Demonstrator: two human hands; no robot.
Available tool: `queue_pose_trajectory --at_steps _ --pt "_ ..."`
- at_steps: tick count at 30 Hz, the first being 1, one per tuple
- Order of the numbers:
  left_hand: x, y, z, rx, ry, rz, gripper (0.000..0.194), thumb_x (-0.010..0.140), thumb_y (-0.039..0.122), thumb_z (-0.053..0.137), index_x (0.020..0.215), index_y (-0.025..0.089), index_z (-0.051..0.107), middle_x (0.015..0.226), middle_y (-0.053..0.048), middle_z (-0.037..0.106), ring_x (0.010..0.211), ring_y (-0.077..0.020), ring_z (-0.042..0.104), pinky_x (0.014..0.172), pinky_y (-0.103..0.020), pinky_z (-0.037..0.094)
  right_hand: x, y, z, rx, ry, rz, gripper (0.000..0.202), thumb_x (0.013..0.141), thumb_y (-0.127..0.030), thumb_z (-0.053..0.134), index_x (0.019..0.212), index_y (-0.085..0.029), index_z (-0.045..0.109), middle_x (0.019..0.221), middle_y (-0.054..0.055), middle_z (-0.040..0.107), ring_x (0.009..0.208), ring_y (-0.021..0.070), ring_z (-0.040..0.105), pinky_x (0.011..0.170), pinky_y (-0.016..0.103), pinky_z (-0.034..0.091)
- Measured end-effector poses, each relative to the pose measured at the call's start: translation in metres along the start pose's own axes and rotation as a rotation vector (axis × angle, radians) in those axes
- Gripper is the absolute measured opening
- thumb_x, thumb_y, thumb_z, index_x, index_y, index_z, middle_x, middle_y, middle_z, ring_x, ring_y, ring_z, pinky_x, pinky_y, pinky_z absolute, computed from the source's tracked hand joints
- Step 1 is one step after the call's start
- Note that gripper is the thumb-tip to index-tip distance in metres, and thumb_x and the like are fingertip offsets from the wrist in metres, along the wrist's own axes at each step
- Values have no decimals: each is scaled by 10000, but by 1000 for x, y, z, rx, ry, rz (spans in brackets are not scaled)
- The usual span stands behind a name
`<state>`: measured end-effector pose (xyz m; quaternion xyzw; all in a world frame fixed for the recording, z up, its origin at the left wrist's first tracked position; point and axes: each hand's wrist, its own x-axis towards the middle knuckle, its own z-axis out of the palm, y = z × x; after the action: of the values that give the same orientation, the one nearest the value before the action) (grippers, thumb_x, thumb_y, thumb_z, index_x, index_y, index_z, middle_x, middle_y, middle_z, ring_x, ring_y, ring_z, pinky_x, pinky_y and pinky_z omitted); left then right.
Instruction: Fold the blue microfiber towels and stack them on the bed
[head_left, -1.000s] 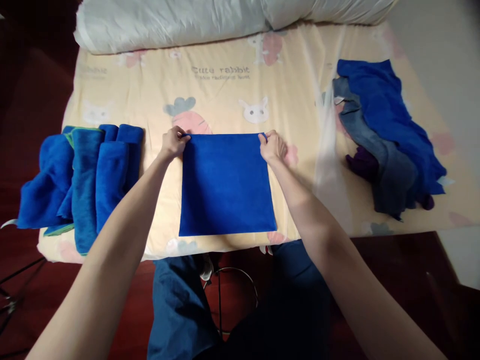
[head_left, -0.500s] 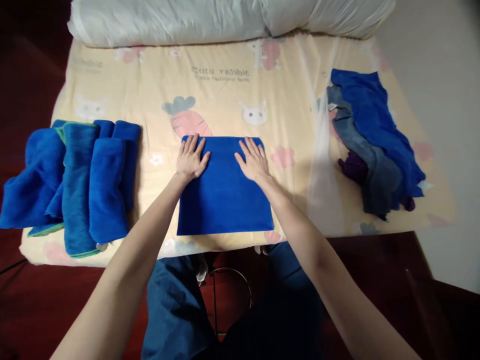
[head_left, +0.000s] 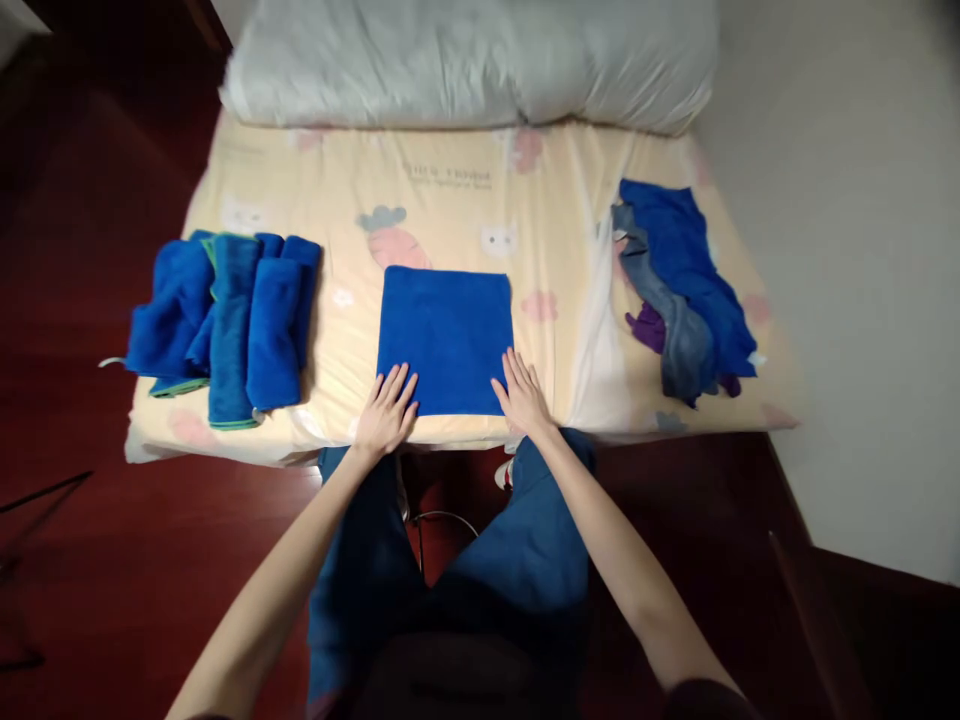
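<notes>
A blue cloth point(head_left: 448, 335) lies flat and roughly square on the patterned yellow sheet point(head_left: 442, 225), near the front edge of the bed. My left hand point(head_left: 386, 410) rests with spread fingers on the cloth's near left corner. On the near right corner lie the fingers of my right hand point(head_left: 521, 395), also spread, partly on the sheet beside the cloth. Neither hand grips anything.
Several rolled or bundled blue cloths point(head_left: 274, 330) lie at the left. At the right is a loose pile of blue cloth point(head_left: 686, 250), grey cloth point(head_left: 671, 315) and purple cloth point(head_left: 646, 327). A pale bundled quilt point(head_left: 465, 65) spans the back.
Both hands have moved from the cloth's far corners to its near corners, still spread. The view has shifted, so the bed looks smaller and more of the floor shows.
</notes>
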<state>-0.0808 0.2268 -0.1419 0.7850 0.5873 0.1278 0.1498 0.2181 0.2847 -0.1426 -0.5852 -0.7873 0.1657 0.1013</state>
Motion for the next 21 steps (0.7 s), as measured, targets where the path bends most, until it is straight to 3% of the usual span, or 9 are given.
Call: queue_pose_trajectory --at_steps 5,9,12,15,18,21 --pt "-77 -6 -6 -89 45 -142 568 1003 333 349 1553 202 404 1662 -97 310 1556 -261 244 1264 -511 260 -73 10 -6 185 112 20 594 977 -390 450 1548 -228 436 1579 131 461 1501 276 388 1242 503 341" --pt "-102 -12 -4 -226 188 -265 509 967 296 394 1465 247 488 1564 -95 468 1467 -236 427 1210 -453 387 -89 1 0 397 322 132 476 907 -303 516 1374 -315 608 1340 120 661 1251 312 640 1092 506 526" --pt "-92 -18 -5 -304 286 -383 504 914 310 485 1409 226 520 1384 -126 603 1291 -265 599 1079 -435 517 -82 -8 3 549 363 158 444 854 -229 539 1272 -297 673 1198 114 703 929 291 750 911 477 631" --pt "-65 -21 -13 -340 265 -511 535 853 265 560 1380 178 532 1146 -126 683 1038 -270 705 954 -440 578 -73 -16 1 575 361 154 446 824 -171 555 1224 -300 707 1245 101 681 772 243 749 829 443 656" --pt "-44 -15 -24 -231 247 -497 518 801 179 590 1319 144 591 1028 -126 680 961 -270 707 925 -433 581 -70 -21 0 471 384 171 439 816 -115 566 1167 -310 744 1362 80 643 892 247 760 870 422 647" --pt "-36 -13 -29 1 318 -328 433 796 106 543 1192 208 688 1150 -148 660 1105 -318 658 956 -495 556 -67 -19 4 376 406 146 420 817 -84 564 1096 -321 770 1377 44 658 1097 282 725 960 441 613"
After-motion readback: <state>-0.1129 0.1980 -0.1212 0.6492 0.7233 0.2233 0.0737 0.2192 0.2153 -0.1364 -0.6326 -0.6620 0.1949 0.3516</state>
